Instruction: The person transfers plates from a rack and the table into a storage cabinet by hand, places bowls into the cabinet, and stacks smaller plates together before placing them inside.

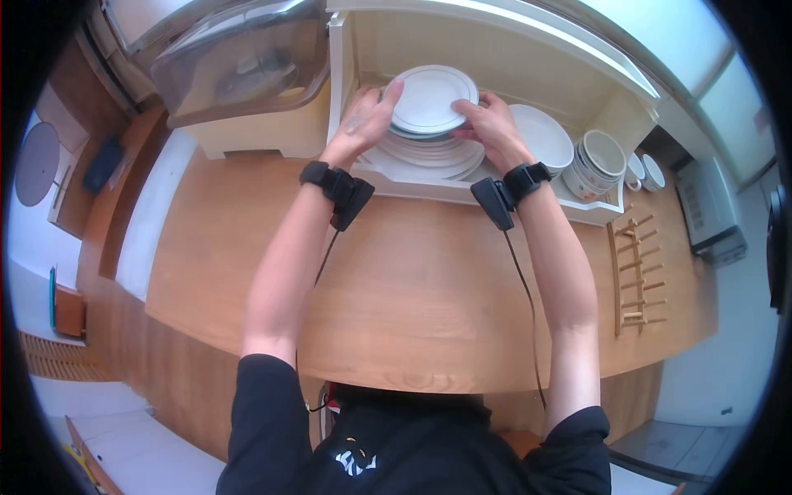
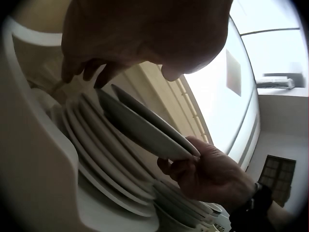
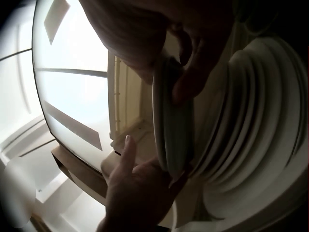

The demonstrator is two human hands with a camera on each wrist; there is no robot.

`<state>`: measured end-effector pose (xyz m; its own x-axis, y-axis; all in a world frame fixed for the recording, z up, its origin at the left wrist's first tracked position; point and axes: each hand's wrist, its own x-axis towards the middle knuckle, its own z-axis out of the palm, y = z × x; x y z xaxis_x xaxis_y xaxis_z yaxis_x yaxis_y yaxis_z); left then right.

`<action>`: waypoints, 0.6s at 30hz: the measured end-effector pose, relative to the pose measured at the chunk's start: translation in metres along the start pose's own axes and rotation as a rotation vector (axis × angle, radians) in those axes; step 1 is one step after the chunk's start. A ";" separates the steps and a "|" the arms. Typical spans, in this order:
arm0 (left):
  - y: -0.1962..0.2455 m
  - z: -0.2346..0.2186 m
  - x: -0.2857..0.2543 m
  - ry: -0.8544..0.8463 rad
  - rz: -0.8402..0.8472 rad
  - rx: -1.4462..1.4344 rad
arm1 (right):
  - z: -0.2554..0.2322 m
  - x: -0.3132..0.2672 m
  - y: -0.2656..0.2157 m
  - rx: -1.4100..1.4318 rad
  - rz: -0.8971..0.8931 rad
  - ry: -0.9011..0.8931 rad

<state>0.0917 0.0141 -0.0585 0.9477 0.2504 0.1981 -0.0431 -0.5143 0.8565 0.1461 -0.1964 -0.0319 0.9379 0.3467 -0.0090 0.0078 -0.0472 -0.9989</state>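
Two small stacked plates (image 1: 435, 97) are held above a stack of larger white plates (image 1: 425, 157). The upper one is white with a thin line round its rim; gaps along their edges show in the left wrist view. My right hand (image 1: 492, 128) pinches both plates at the right edge, thumb on top and fingers below. At the left edge is my left hand (image 1: 367, 120), its fingers touching the plates from underneath. In the right wrist view the left thumb (image 3: 128, 150) stands straight up, away from the plates.
The larger plates stand in a white open-fronted cabinet (image 1: 412, 183), beside another white plate stack (image 1: 540, 136) and stacked bowls (image 1: 600, 157). A lidded container (image 1: 247, 66) is at the left. On the wooden table (image 1: 396, 289) lies a pegged wooden rack (image 1: 635, 272). Cups (image 1: 652, 172) sit outside the cabinet.
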 end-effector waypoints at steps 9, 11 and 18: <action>-0.003 0.011 0.006 -0.061 -0.100 -0.003 | -0.004 0.002 0.020 -0.721 -0.396 0.165; -0.015 0.013 0.010 -0.025 -0.014 -0.043 | -0.004 -0.010 0.031 -0.604 -0.445 0.217; -0.014 0.014 0.014 -0.058 -0.071 -0.200 | -0.007 -0.053 0.075 -0.735 -0.527 0.155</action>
<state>0.1096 0.0138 -0.0747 0.9668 0.2301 0.1110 -0.0319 -0.3222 0.9461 0.0998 -0.2244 -0.1056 0.7859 0.3658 0.4985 0.6168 -0.5209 -0.5901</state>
